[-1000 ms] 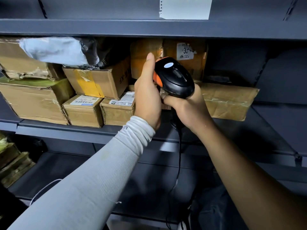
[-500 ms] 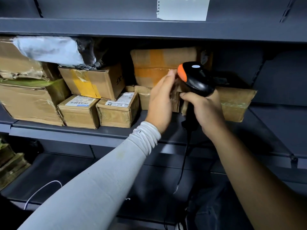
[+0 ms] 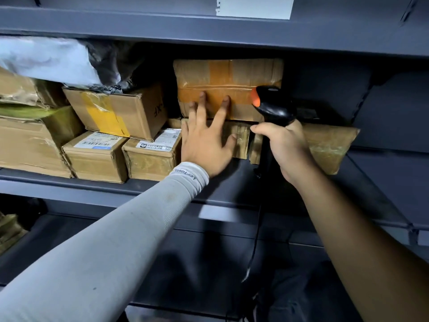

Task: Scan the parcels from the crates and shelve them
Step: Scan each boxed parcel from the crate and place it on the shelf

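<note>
Steel shelf unit [image 3: 209, 191] fills the view, dark grey, mid tier loaded w/ brown cartons. Largest at far L: taped carton [image 3: 25, 145] under a grey poly mailer [image 3: 44, 59]. Next, tilted box w/ yellow tape [image 3: 120, 110] resting on two small labelled cartons [image 3: 95, 156] [image 3: 151, 156], labels facing up. Centre: the task parcel [image 3: 228, 75], flat, wrapped in brown film w/ orange tape bands, lying on top of a lower wrapped parcel [image 3: 325, 145] that runs off to the R. Left hand [image 3: 206, 145] flat, fingers straight and spread, fingertips [image 3: 203, 96] touching the parcel's front face, holding nothing (reads as pushing it back into the stack; judgement only). Right hand [image 3: 285, 147] wrapped around the handle of the scanner [image 3: 271, 105], black w/ orange trigger area, cable dropping down past the lower tier. Handling est.: parcel looks stiff enough to slide as one piece, prob. light-to-moderate; film + tape surface is slick, so a flat palm push on the front face suits, or a grip at both short ends if lifting. Corners look soft, slightly crushed. Contents unknown, can't rate fragility. Paper slip [image 3: 253, 6] on tier above, unread.
</note>
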